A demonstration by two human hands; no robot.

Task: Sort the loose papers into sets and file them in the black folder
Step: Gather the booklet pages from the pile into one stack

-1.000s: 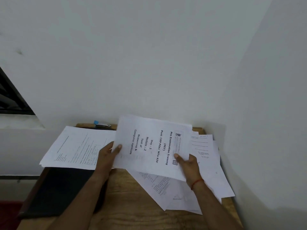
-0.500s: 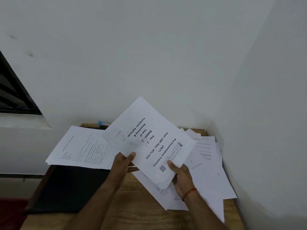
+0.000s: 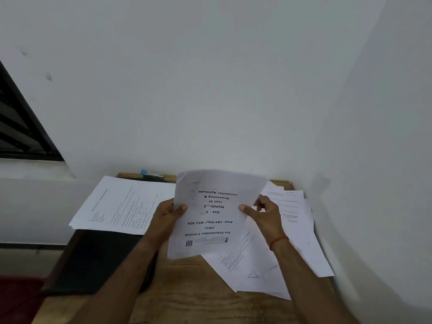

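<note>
- Nearest us, the wooden worktop [image 3: 187, 298] shows bare grain between our forearms.
- The black folder [image 3: 98, 260] lies flat at its left side. We judge it to be stiffer than anything else here, so it should be lifted by a cover edge rather than the middle.
- To the right, the loose papers [image 3: 257, 267] lie fanned and overlapping, with some corners past the worktop's edge. They are light, limp and slippery against each other. We would square them by their long edges and avoid dragging a single corner, which could crease or tear.
- Above them we hold the title sheet [image 3: 210, 218] off the worktop, with its print upside down to us. It reads "Pre Examination Training", "Day - 2", "Module - 2". It bows slightly between our grips, and we cannot tell whether more pages lie behind it.
- Our left hand [image 3: 167, 215] grips its left edge with the thumb on the printed face. Our right hand [image 3: 266, 212] pinches the right edge, thumb on the front and fingers curled behind. Holding both edges keeps so thin a sheet from flopping.
- Farther left, a white stack [image 3: 121, 204] of printed pages rests across the folder's far end and hangs over the worktop's left edge.
- A small stapler [image 3: 152, 175] sits at the back edge, against the pale wall [image 3: 210, 90].
</note>
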